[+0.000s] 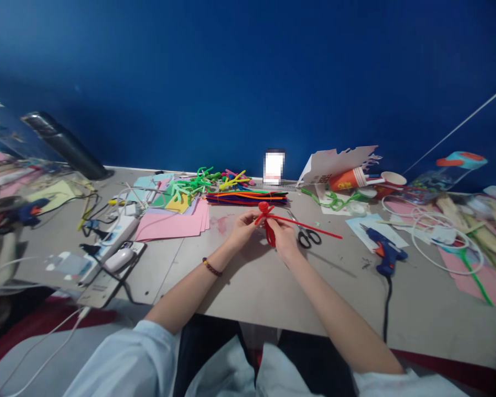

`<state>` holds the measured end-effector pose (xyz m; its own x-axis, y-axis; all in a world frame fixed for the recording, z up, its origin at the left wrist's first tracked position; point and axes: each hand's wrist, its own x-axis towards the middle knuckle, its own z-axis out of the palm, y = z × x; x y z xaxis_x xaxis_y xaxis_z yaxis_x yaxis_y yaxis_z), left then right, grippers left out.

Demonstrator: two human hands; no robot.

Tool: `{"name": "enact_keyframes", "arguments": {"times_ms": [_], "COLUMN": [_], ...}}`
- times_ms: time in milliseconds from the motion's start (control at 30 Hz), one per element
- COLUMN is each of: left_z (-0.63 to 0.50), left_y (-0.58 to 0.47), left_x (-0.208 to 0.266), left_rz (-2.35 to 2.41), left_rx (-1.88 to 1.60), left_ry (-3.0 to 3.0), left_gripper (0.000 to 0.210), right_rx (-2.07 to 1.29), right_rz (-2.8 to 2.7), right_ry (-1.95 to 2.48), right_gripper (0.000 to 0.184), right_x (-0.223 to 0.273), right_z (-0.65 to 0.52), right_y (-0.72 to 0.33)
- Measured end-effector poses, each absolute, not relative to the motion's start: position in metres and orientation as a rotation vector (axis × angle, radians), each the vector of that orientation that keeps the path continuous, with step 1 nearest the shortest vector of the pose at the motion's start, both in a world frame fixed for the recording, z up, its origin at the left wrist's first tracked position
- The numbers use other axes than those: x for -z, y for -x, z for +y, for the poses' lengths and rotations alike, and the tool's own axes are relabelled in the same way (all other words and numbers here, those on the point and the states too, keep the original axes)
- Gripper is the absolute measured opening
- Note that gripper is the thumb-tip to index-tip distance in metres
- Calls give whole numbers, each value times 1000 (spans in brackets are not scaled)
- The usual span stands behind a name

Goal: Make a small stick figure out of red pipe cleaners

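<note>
I see both hands meeting mid-table over one red pipe-cleaner figure [267,220]. Left hand [243,229] pinches it near the looped head, fingers closed on the twist. Right hand [285,238] is clamped on the lower bundle, where the red strands hang down. Hands sit nearly touching, figure between them and lifted slightly off the table [248,286]. My read: the two-point pinch keeps the twist from unwinding while the loose end is worked.

One long red strand [314,226] runs straight out from the figure to the right, past the scissors [309,237], free end over the table. Likely left long as spare length.

Counts, as far as I can resolve:
- 1 pair of scissors, black handles, just right of the right hand, within easy reach.
- 1 blue glue gun [384,251], lying on its side further right, black cord trailing off the front edge.
- 1 flat stack of mixed-colour pipe cleaners [248,197] behind the hands, plus a loose green and yellow tangle [198,184] beside it; individual count not readable.
- Pink paper sheets [171,223] left of the hands, fanned; count unclear.
- 2 paper cups [349,179] tipped over at the back right.
- 1 bracelet [211,267] on the left wrist.
</note>
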<state>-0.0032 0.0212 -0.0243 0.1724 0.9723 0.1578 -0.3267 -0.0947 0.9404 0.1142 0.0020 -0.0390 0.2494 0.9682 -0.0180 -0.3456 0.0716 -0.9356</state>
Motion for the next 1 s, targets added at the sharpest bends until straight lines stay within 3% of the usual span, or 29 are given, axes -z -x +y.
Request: {"name": "enact_keyframes", "arguments": {"times_ms": [333,733,1000], "left_z": [22,19,14], "left_y": [1,6,-2], "left_x": [32,20,18], "left_rz": [811,734,834], "left_rx": [-1323,-1163,-1204], "left_ry": [-1216,-1096,-1016], "left_gripper": [29,30,24], "right_rx": [-1021,-470,-482], "right_rz": [-972,-1326,-1379], "right_ry": [1117,1222,1233], "right_gripper": [33,24,25], "right_x": [37,24,26], "right_z": [-1,-10,-8], "right_y": [-117,-124,-124]}}
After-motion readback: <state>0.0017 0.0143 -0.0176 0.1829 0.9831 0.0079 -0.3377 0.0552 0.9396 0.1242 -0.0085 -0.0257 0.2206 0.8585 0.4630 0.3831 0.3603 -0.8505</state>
